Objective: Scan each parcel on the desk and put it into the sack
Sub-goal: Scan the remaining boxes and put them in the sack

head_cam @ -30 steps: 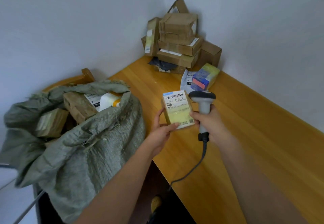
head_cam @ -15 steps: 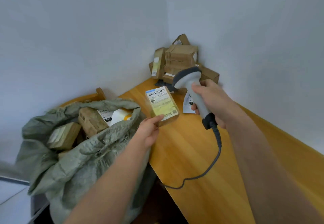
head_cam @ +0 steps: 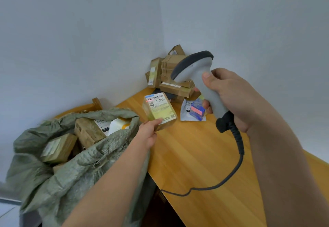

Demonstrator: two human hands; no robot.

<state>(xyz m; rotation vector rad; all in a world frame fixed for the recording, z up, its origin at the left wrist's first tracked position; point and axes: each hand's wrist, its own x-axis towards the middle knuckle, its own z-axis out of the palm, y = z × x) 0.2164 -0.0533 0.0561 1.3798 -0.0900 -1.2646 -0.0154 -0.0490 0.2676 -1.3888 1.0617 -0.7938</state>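
My left hand holds a small cardboard parcel by its lower end, its yellow-and-white label facing up. A red scan line falls across the barcode at the label's top. My right hand grips the grey handheld scanner by its handle, raised above and to the right of the parcel, head aimed down at it. The green woven sack stands open at the desk's left edge with several boxes inside. More cardboard parcels are stacked in the far corner of the wooden desk.
A white pouch with a blue-and-pink box on it lies on the desk behind the scanner. The scanner's black cable loops over the desk's front edge. A wooden chair back shows behind the sack. Walls close in both far sides.
My right hand has lifted the scanner higher and tilted its head down at the parcel; a red scan line now shows on the barcode. The parcel stays in my left hand.
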